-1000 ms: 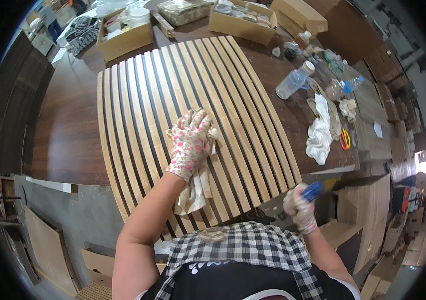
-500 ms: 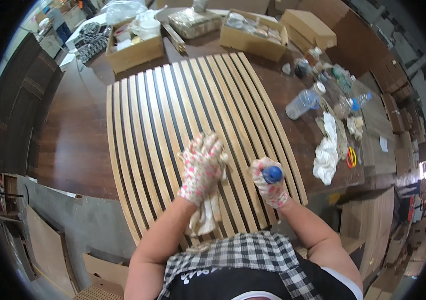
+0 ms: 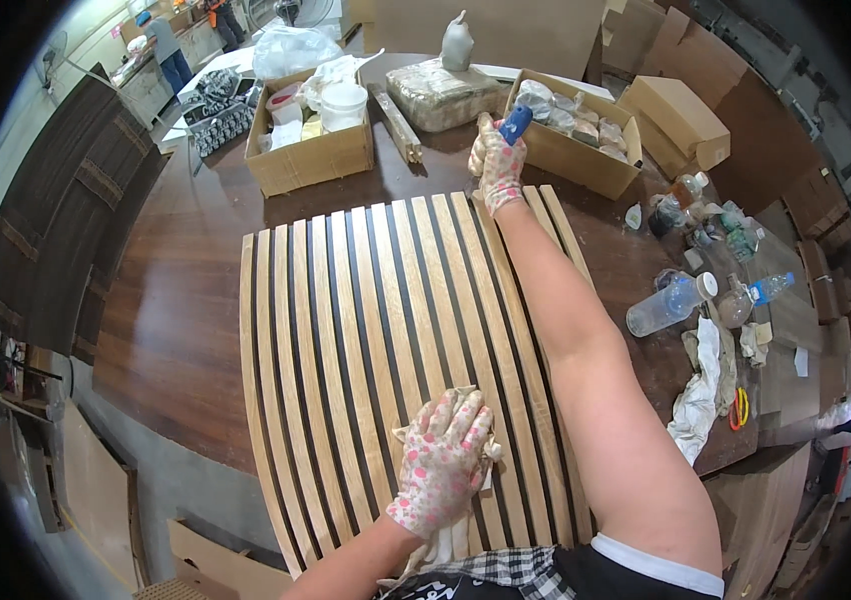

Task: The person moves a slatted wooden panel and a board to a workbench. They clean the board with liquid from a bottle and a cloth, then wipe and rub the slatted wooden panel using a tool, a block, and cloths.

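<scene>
A wooden slat panel (image 3: 326,300) with dark gaps lies in front of me. My left hand (image 3: 443,455), in a white glove with pink spots, presses a pale rag (image 3: 494,450) against the near part of the slats. The rag bunches out past the fingers and hangs down below the wrist. Stretched far forward, my right hand (image 3: 499,165) wears a matching glove and is closed around a blue-handled tool (image 3: 517,125) at the panel's far edge. The tool's working end is hidden by the hand.
The brown table (image 3: 166,350) carries an open carton (image 3: 311,170) with a white bucket (image 3: 344,106), and another filled carton (image 3: 586,165). A wrapped block (image 3: 441,95) sits between them. At right are a clear bottle (image 3: 671,305), a white cloth (image 3: 698,390) and scissors (image 3: 740,408) with coloured handles.
My right hand has gone from the near right side to the panel's far edge with the blue-handled tool. My left hand stays on the rag, and the view has shifted.
</scene>
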`<move>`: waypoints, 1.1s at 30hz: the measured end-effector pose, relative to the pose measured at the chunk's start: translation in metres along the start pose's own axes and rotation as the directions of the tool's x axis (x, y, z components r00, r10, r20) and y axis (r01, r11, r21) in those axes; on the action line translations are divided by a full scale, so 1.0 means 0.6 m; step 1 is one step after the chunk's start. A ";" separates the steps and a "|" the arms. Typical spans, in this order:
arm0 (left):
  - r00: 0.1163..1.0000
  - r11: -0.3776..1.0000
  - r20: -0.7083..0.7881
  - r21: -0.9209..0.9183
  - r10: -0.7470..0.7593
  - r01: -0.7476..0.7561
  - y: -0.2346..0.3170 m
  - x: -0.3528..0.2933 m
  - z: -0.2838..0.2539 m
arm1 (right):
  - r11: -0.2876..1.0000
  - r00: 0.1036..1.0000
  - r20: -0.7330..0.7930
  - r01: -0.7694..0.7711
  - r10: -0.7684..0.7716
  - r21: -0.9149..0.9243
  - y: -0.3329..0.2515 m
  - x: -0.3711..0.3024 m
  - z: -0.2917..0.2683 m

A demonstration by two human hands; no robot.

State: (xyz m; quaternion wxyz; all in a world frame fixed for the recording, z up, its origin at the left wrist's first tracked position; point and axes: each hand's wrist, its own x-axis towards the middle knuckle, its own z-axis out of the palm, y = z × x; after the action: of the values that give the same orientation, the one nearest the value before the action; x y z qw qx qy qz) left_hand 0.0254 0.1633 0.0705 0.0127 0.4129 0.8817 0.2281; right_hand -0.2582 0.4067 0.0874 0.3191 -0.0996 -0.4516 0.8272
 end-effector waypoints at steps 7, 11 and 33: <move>0.997 0.999 -0.065 0.000 0.045 -0.045 -0.006 0.001 0.015 | 0.963 0.988 0.003 -0.152 0.156 0.224 -0.044 -0.108 -0.092; 0.986 0.997 -0.155 -0.036 0.055 -0.062 -0.002 0.002 0.019 | 0.946 0.972 -0.020 -0.222 0.233 0.236 -0.118 -0.297 -0.163; 0.962 0.963 -0.050 0.040 0.267 -0.265 0.004 -0.071 0.013 | 0.975 0.974 0.052 -0.223 0.222 0.007 -0.325 -0.752 -0.241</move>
State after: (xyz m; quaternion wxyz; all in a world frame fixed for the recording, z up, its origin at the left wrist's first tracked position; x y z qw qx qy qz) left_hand 0.0568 0.1368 0.0575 -0.0490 0.5213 0.8219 0.2244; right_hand 0.2428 0.3026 0.1072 0.2135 -0.1266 -0.4405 0.8628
